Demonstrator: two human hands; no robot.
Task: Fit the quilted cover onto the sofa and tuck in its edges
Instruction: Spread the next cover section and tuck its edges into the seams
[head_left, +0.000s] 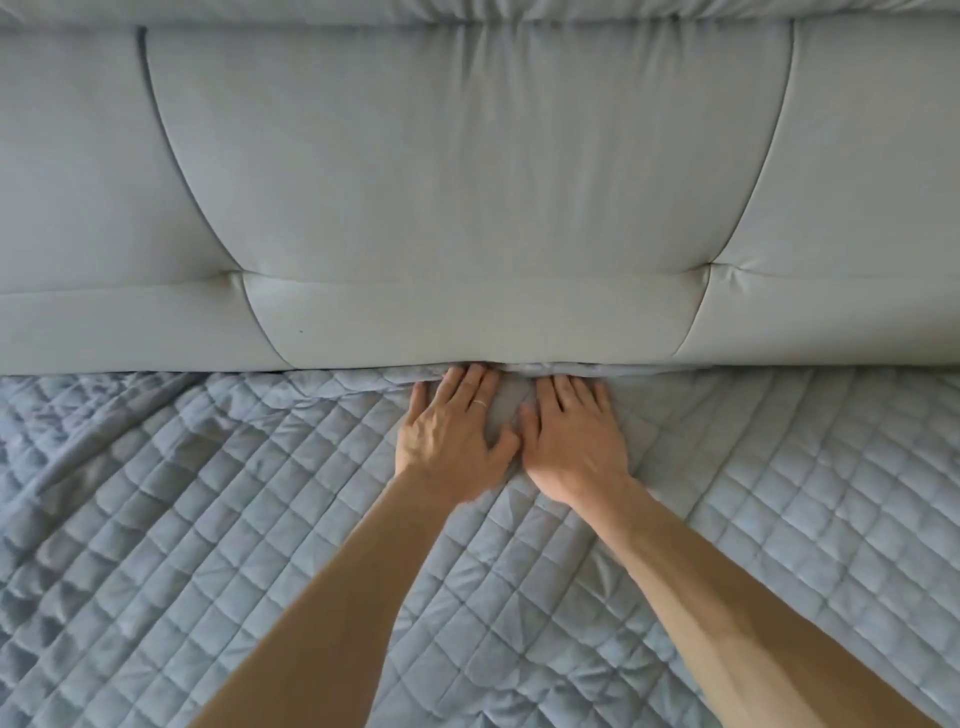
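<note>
quilted cover lies over the sofa seat. left hand and right hand press flat, fingers spread, side by side. fingertips sit at the crease under the backrest, gripping nothing.

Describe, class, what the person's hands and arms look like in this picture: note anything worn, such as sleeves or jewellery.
Both forearms are bare; no sleeve shows anywhere up to the picture's lower edge. The left hand wears a thin, plain, pale metal ring on one finger. The right hand shows no ring. No watch, bracelet or glove appears on either wrist or hand.
</note>
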